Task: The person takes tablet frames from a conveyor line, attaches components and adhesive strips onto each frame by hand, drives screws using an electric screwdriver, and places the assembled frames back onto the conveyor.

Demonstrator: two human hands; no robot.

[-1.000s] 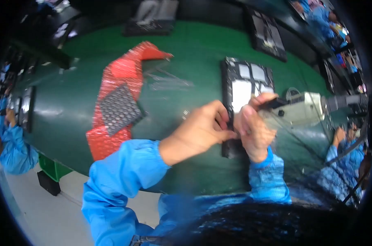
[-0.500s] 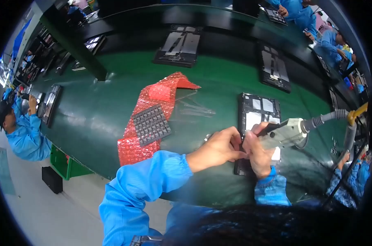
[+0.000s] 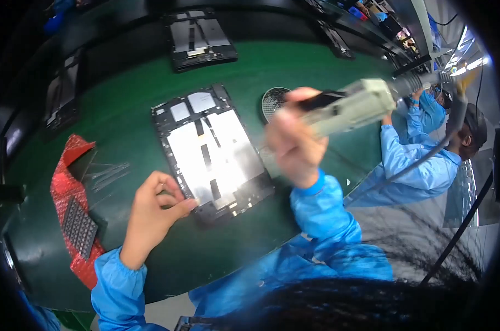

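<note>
An opened tablet [image 3: 242, 135], with silvery battery cells and a dark frame, lies on the green bench. My left hand [image 3: 156, 207] is at its lower left edge, thumb and curled fingers closed on the frame there. In my right hand [image 3: 297, 146], blurred by motion, is a pale electric screwdriver [image 3: 352, 107], its body tilted up to the right toward a cable. The hand is above the tablet's right side; the tool's tip is too smeared to make out. Behind this hand, a round dark dish [image 3: 273, 102] with a speckled surface rests on the bench.
Red bubble wrap [image 3: 68, 179] lies at the left under a grey gridded tray [image 3: 80, 227], beside clear plastic strips [image 3: 109, 176]. More opened tablets [image 3: 200, 41] stand along the back. A co-worker in blue [image 3: 421, 160] sits at the right. The screwdriver's cable [image 3: 426, 157] hangs on the right.
My view has swung right. My right hand has lifted the screwdriver away from the tablet's lower part, and my left hand has separated from it, now at the tablet's left edge.
</note>
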